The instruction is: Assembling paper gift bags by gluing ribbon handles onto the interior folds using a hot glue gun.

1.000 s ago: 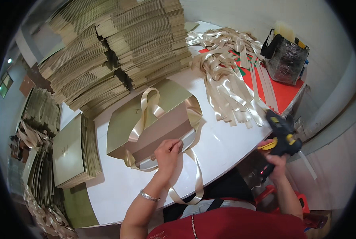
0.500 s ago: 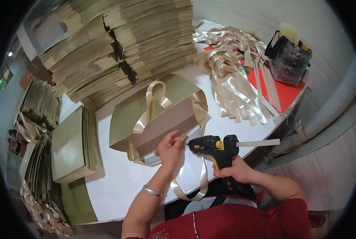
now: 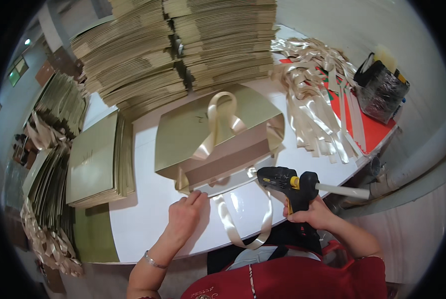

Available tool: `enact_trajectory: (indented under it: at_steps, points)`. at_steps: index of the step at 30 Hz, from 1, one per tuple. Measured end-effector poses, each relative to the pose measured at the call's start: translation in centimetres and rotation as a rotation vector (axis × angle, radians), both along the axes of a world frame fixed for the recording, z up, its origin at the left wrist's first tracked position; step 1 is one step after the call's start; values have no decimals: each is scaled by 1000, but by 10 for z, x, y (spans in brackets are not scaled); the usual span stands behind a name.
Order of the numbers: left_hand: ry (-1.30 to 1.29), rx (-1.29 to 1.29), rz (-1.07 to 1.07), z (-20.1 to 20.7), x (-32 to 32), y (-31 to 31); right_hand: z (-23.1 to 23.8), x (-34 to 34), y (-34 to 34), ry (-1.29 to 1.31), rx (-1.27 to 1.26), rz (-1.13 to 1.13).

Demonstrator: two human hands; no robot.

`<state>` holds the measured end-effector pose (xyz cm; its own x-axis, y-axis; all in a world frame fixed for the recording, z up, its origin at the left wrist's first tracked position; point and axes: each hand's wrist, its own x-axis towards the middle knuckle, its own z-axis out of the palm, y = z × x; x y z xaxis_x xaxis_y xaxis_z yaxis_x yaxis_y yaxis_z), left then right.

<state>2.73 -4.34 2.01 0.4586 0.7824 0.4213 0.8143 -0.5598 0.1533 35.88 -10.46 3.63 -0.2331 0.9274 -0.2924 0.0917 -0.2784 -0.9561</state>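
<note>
Bag (image 3: 183,132) on table (image 3: 138,229), long axis left-right, beyond both hands. Right hand (image 3: 310,212) grips glue gun (image 3: 277,178), tip near right end; left hand (image 3: 185,214) by left end, pinch unclear.

You wear a deep red top (image 3: 307,280), its sleeve (image 3: 367,274) ending in patterned trim (image 3: 375,257) well behind the grip of your right hand (image 3: 311,214). Two-tone piping (image 3: 252,280) runs down the front, near pale chest embroidery (image 3: 203,294). A silver bracelet (image 3: 153,260) sits behind your left hand (image 3: 184,218).
</note>
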Motion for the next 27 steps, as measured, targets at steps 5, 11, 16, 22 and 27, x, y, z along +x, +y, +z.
enact_trajectory:
  at_steps: [5,11,16,22,27]
  points:
    - [-151,66,-72,-29,0,1,0,-36,9,364,-177,78]
    - [-263,54,-70,-32,-2,1,-1,-68,22,356,-299,76]
    - [-286,19,-58,-34,-4,1,14,-61,16,273,-240,100]
    - [-326,42,-72,-37,-4,2,15,-65,30,441,-372,101]
    - [-318,97,-70,-38,-4,1,18,-69,30,213,-303,205]
